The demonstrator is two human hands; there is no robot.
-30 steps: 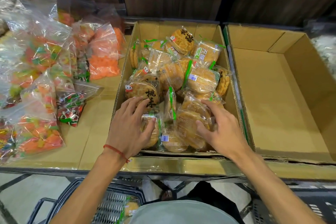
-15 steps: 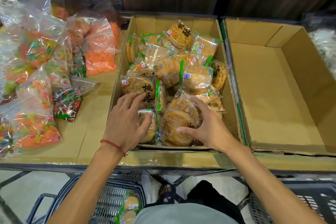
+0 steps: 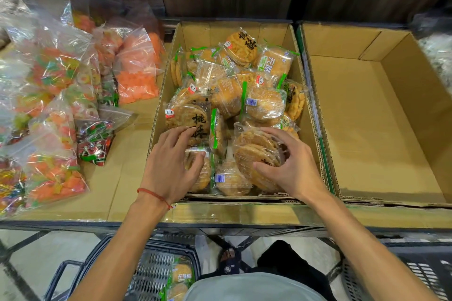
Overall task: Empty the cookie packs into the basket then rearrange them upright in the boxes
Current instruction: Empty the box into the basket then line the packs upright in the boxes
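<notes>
Head-worn camera — faces steeply down, close above the box (image 3: 244, 29).

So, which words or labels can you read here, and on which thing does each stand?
"桃酥": cookie pack under the left hand.
"无蔗", rest unclear: green-labelled pack at the back of the box.
"无蔗", third character unclear: small pack in the basket.
Black print on the round-cookie pack that the right hand grips: mostly hidden.
Barcode stickers, red logos: too small.

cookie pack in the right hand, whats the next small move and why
Probably lift that pack out of the box and lower it into the basket below. The right hand grips it, thumb on the near side and fingers over the top. The box is piled with loose packs, and the basket shows only a couple.
</notes>
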